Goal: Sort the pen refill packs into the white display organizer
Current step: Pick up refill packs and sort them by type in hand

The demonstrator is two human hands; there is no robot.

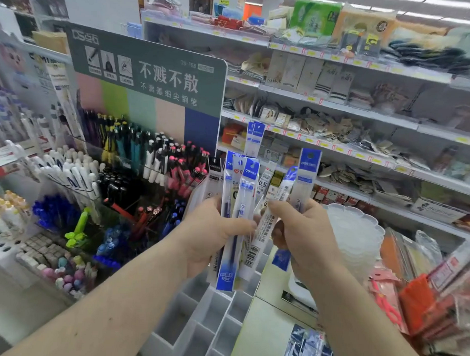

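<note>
Standing above the white display organizer (210, 318), both hands hold pen refill packs (241, 204) fanned upright. Left hand (213, 230) grips a bundle around its middle; right hand (301, 233) pinches a few packs just beside it. Packs appear light, thin and slick-sleeved, probably bending easily and sliding against one another; mid-length is judged the best hold. More packs (308, 348) lie on the desk (263, 333) right of the organizer. Pen racks (109, 173) stand left of it, stocked shop shelves (337, 109) beyond.
</note>
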